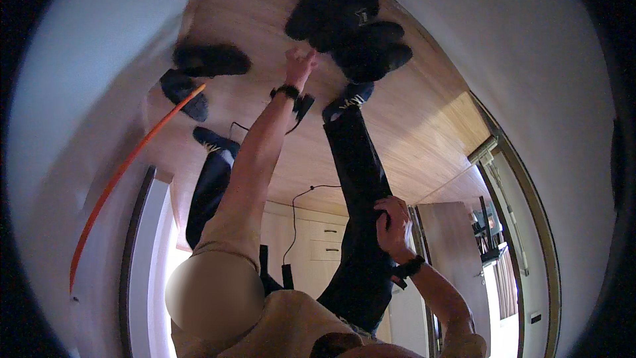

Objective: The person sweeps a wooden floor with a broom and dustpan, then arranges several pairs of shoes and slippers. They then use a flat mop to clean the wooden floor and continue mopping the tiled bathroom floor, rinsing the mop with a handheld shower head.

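Dark shoes (344,30): several; lay clustered on the wooden floor (258,6), ahead of the person. Left hand (301,66): stood at the cluster's near edge, fingers part-curled; any hold could not be told. Right hand (395,223): rested on the trouser knee (366,204), fingers bent; its contents could not be told. Further dark pair (212,59): lay leftward, near an orange strip's (126,167) upper end.

Black ran right through the heaped shoes (321,13), pale marks (362,16) flashing against it | bold orange streaked the tube (111,185) | plain tan filled the shirt (298,321) | black took the trousers (358,169) and wristbands (289,91) | white laces (353,101) crossed the wearer's dark shoes (334,111) | brown wood grain striped the floor (424,132) | cream coated the drawers (321,240)
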`<state>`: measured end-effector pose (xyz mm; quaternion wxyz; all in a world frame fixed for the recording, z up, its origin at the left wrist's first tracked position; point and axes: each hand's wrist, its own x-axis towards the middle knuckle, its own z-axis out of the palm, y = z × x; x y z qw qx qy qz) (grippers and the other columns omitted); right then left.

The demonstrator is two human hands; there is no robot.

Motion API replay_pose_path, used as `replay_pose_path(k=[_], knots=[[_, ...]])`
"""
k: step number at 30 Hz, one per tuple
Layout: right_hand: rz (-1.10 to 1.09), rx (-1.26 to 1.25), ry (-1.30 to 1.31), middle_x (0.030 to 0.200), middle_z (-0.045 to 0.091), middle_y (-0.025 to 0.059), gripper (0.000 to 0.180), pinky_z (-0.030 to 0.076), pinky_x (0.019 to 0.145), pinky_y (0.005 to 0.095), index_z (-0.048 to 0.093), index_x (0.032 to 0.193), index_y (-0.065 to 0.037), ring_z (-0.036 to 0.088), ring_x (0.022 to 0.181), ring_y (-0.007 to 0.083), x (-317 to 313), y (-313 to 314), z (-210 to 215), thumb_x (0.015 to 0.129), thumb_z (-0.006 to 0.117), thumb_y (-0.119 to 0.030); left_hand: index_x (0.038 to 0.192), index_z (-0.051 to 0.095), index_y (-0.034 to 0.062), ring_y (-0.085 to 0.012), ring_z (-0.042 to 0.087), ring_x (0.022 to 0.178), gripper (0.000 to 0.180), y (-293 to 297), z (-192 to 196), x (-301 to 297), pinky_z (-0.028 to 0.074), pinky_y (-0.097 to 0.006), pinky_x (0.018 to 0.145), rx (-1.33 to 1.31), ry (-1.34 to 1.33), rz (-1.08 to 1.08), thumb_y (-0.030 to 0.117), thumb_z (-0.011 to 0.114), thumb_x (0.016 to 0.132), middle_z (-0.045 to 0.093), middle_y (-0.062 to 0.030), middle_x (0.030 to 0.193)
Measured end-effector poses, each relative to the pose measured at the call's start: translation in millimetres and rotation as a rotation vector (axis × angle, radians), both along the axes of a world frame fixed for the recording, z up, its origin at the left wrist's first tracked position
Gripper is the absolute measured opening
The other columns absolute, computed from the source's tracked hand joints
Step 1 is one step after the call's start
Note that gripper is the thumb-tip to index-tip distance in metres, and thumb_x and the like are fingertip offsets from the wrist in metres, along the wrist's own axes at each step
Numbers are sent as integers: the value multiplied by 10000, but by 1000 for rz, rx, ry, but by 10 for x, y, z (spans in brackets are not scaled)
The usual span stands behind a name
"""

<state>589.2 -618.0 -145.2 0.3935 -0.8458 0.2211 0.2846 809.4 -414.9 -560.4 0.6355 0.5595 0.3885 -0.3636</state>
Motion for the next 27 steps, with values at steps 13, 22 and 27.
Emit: replay_pose_path(k=[13, 22, 27], knots=[[30, -75, 10, 1003, 685, 138, 130, 517, 872, 437, 679, 972, -64, 632, 981, 348, -227, 83, -88, 858, 618, -62, 1336, 506, 1, -267, 543, 1232, 481, 3751, 2101, -76, 473, -383, 1052, 1052, -749, 150, 179, 726, 948, 546, -189, 1350], [98, -147, 88, 1016, 678, 161, 183, 517, 885, 491, 686, 991, -54, 616, 1006, 366, -477, 244, -211, 909, 600, -193, 1045, 581, -6, -218, 687, 1020, 240, 2932, 3319, 167, 540, -371, 964, 475, -587, 34, 229, 623, 1025, 716, -156, 1053], [49, -156, 38, 974, 682, 137, 150, 518, 857, 490, 668, 962, -70, 623, 987, 358, -634, 299, -301, 908, 604, -195, 986, 566, 26, -219, 683, 1034, 241, 1801, 3393, -3, 528, -377, 988, 330, -683, 8, 257, 618, 1029, 711, -153, 1077]])
